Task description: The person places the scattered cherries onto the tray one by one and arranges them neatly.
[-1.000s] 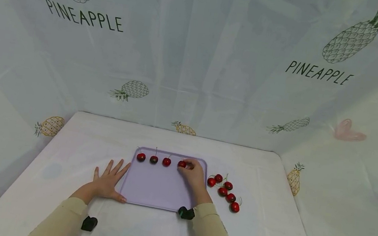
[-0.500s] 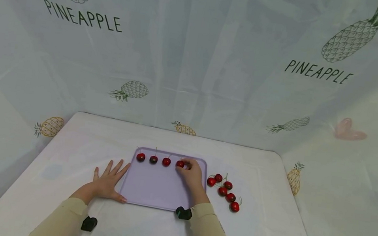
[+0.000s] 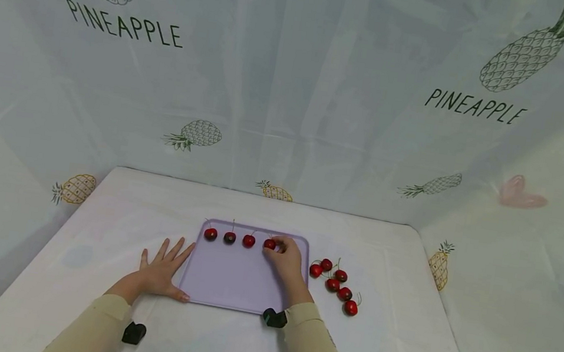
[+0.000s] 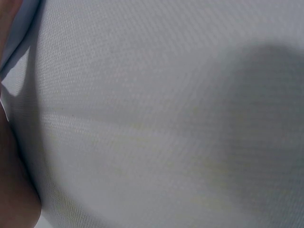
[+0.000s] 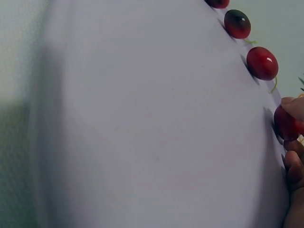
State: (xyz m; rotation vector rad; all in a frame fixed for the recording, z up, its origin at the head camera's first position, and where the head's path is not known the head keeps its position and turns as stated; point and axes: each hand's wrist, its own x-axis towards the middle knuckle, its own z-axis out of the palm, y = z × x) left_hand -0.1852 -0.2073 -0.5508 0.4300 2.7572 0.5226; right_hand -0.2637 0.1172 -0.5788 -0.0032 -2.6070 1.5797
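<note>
Between thumb and fingers my right hand (image 3: 288, 263) pinches a cherry (image 3: 269, 244), at the right end of a row along the far side of a purple tray (image 3: 236, 283). In the right wrist view that cherry (image 5: 286, 124) shows at the right edge with fingertips around it. Three more cherries stand to its left: a red one (image 3: 249, 241), a darker one (image 3: 229, 237) and another red one (image 3: 210, 234). My left hand (image 3: 158, 274) lies spread on the table, its thumb at the tray's near left corner; the left wrist view shows mostly white cloth.
Right of the tray, several loose cherries (image 3: 333, 285) with stems lie on the white-covered table (image 3: 379, 331). A pineapple-printed curtain (image 3: 293, 94) rises behind the table and at its sides. Dark devices (image 3: 134, 333) sit at both wrists.
My right hand has shifted slightly left with the cherry, bringing it nearer the other three. The left hand has stayed in place.
</note>
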